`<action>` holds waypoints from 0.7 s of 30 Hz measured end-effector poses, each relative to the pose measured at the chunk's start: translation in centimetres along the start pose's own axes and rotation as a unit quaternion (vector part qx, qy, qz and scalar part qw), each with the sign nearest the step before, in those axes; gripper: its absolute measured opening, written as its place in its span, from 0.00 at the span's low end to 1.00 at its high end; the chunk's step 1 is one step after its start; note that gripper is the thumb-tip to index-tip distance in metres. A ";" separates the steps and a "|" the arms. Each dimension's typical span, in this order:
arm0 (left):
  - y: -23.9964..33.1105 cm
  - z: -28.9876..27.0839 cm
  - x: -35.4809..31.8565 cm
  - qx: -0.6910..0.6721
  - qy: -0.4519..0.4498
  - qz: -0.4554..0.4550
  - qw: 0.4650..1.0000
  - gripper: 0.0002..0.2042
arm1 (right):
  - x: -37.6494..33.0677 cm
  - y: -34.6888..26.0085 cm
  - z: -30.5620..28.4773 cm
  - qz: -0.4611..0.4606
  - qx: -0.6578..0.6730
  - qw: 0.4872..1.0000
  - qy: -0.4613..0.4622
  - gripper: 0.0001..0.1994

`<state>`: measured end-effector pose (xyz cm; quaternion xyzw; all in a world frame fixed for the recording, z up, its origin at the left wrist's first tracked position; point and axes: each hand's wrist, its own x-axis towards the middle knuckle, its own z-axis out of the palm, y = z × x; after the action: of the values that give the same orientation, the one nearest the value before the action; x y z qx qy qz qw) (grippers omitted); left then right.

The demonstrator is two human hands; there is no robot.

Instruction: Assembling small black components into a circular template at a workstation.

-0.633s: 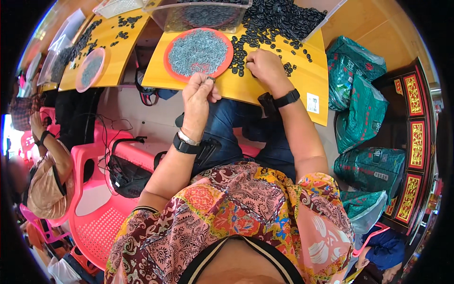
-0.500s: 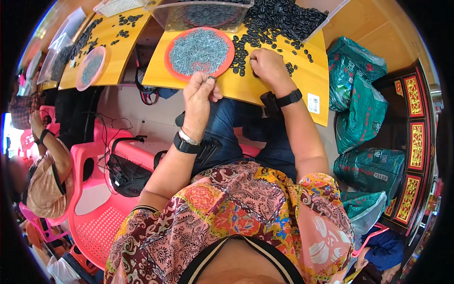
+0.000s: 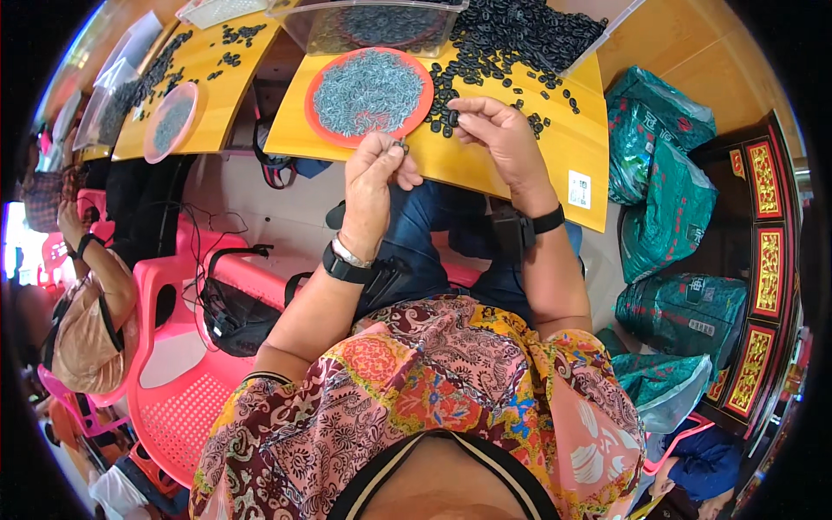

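Observation:
My left hand (image 3: 373,186) is closed in a pinch at the front edge of the yellow table, just below the round red plate (image 3: 314,121). Between its thumb and forefinger sits a small dark piece (image 3: 399,145), mostly covered by the fingers. My right hand (image 3: 507,147) is raised over the table edge, thumb and forefinger closed on a small black oval piece (image 3: 453,118). Thin silvery metal pieces (image 3: 368,91), too small to name exactly, fill the plate. Loose black oval pieces (image 3: 444,91) lie to the right of it.
A clear plastic bin (image 3: 373,39) stands behind the plate, near a large heap of black pieces (image 3: 529,35). Green bags (image 3: 663,204) line the right side. To the left are a pink chair (image 3: 186,425), a second table (image 3: 217,69) and another person's arm (image 3: 108,269).
My right hand has lifted from the loose black pieces and come left toward my left hand, carrying one piece. My left hand has shifted slightly right, still pinching.

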<state>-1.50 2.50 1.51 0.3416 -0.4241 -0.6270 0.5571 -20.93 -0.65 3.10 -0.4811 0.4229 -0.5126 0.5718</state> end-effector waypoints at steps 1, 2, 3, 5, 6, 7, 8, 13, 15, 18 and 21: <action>0.0 0.1 -0.1 -0.017 -0.001 -0.013 1.000 0.05 | -0.2 0.0 0.3 0.000 0.001 1.000 -0.001 0.11; 0.1 0.1 -0.1 -0.034 -0.002 -0.025 0.999 0.05 | -0.2 -0.1 0.6 -0.013 -0.011 1.000 -0.017 0.11; 0.1 0.1 -0.1 -0.033 -0.001 -0.024 0.999 0.05 | -0.3 -0.2 0.9 -0.026 -0.023 0.999 -0.033 0.11; 0.0 0.0 0.0 -0.049 -0.007 -0.034 0.998 0.05 | -0.7 -0.7 1.7 -0.030 -0.023 0.999 -0.039 0.11; 0.0 -0.1 0.0 -0.049 -0.006 -0.034 0.998 0.05 | -0.8 -0.8 2.0 -0.033 -0.024 0.998 -0.043 0.12; 0.0 -0.2 0.1 -0.050 -0.004 -0.035 0.998 0.05 | -0.9 -0.7 2.1 -0.033 -0.024 0.998 -0.044 0.12; 0.0 -0.2 0.1 -0.052 -0.003 -0.036 0.998 0.05 | -0.9 -0.7 2.2 -0.027 -0.011 0.998 -0.048 0.11; 0.2 0.0 -0.1 -0.052 -0.004 -0.032 0.998 0.05 | -0.7 0.2 2.3 -0.041 -0.003 0.997 -0.065 0.10; 0.3 0.0 -0.1 -0.047 -0.003 -0.029 0.998 0.05 | -0.8 0.3 2.3 -0.043 0.005 0.996 -0.080 0.09; 0.2 0.0 -0.1 -0.040 -0.005 -0.026 0.999 0.05 | -0.8 0.3 2.5 -0.040 0.010 0.995 -0.088 0.09; 0.2 0.0 -0.1 -0.027 0.000 -0.024 0.999 0.05 | -0.9 0.2 2.6 -0.046 -0.008 0.995 -0.088 0.09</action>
<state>-1.37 2.61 1.66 0.3362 -0.3985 -0.6517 0.5509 -18.41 0.58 3.37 -0.5482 0.3522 -0.4904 0.5788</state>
